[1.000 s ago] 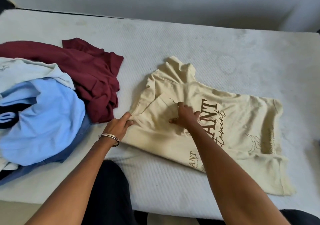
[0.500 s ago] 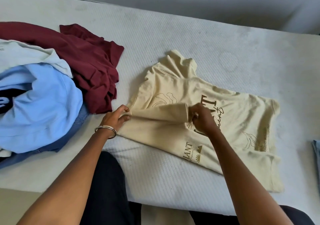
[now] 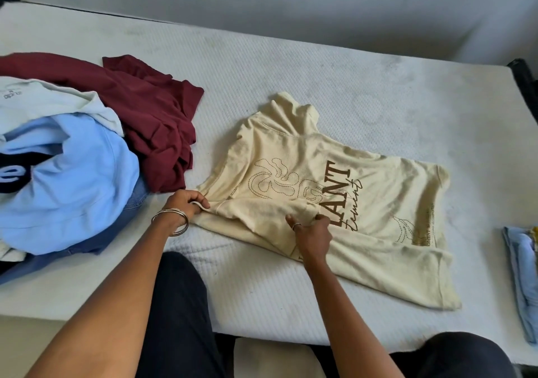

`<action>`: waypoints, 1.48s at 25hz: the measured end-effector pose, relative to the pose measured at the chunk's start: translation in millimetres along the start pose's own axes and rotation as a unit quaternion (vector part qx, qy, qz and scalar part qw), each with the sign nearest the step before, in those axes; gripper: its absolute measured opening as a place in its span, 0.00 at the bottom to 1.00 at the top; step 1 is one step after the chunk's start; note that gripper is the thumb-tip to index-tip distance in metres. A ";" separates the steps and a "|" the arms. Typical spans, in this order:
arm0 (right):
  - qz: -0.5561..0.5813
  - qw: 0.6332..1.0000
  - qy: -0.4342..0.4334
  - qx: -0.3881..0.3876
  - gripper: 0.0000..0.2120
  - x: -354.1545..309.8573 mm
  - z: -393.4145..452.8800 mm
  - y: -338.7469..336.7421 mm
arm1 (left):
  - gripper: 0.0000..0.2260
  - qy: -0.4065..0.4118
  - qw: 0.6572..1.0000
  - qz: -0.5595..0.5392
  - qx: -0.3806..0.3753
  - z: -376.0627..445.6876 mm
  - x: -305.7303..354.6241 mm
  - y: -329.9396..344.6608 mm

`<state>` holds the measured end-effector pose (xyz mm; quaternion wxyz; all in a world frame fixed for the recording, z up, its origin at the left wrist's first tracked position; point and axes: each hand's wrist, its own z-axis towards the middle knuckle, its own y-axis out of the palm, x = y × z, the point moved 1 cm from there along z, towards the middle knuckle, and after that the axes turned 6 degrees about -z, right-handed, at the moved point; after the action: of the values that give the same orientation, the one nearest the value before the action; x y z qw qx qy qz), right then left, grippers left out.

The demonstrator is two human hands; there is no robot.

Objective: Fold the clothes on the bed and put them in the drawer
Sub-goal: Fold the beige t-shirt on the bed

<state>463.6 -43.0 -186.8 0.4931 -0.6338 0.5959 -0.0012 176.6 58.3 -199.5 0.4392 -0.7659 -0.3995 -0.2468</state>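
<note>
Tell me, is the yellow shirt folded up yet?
Not yet. The yellow shirt lies mostly spread on the bed; both hands pinch it.

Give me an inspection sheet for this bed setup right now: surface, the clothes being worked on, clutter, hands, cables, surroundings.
Surface: white quilted mattress, bare, faintly stained.
Job's things: cream printed T-shirt spread flat, print up, near sleeve part folded in. Unfolded pile at left: maroon garment, light blue sweatshirt, pale garment, denim beneath. Folded blue clothes at right edge.
Clutter: nothing seen.
Hands: left hand pinches the T-shirt's left edge, bangles on wrist; right hand pinches the sleeve fabric, ring on one finger.
Cables: nothing seen.
Surroundings: grey wall behind the bed; dark frame part at far right; no drawer in view.
</note>
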 end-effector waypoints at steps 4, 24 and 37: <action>0.175 0.979 0.105 0.006 0.05 -4.9 16.0 -16.7 | 0.18 0.024 0.999 0.034 0.017 -5.0 -1.2 3.5; -0.231 0.919 -0.313 0.070 0.30 -23.1 -10.7 3.0 | 0.10 0.204 0.887 0.398 0.115 -39.9 64.0 72.6; -0.313 0.939 0.036 0.138 0.30 174.9 65.3 -173.0 | 0.35 0.132 0.834 0.491 -0.217 -42.9 74.7 156.7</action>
<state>683.2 -168.5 -214.4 0.5282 -0.7139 0.3786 -0.2608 347.0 4.3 -198.4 0.3737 -0.8973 0.1541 -0.1776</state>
